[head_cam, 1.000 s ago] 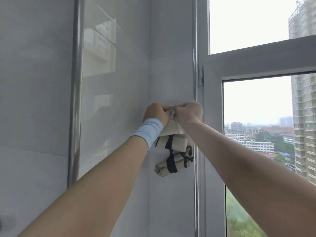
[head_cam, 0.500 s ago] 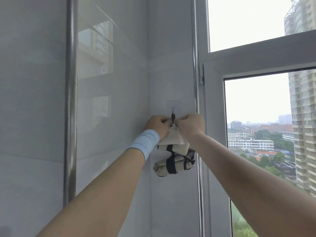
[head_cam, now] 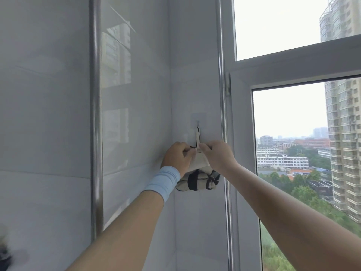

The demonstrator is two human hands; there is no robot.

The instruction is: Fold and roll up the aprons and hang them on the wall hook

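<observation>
Curled fingers of your left hand (head_cam: pixel 176 156) and right hand (head_cam: pixel 218 155) pinch the soft cream neck of the rolled, black-banded apron bundle (head_cam: pixel 197 180), now slightly lower than before, baring more of its strap (head_cam: pixel 197 137) looped over the clear hook (head_cam: pixel 197 122) on the glossy tiled wall (head_cam: pixel 136 114).

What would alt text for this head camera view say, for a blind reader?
A left hand and a right hand pinch the top of a cream rolled apron tied with black straps, its loop hanging from a wall hook on white tiles. The left wrist wears a light blue wristband; a window at right shows city buildings.
</observation>
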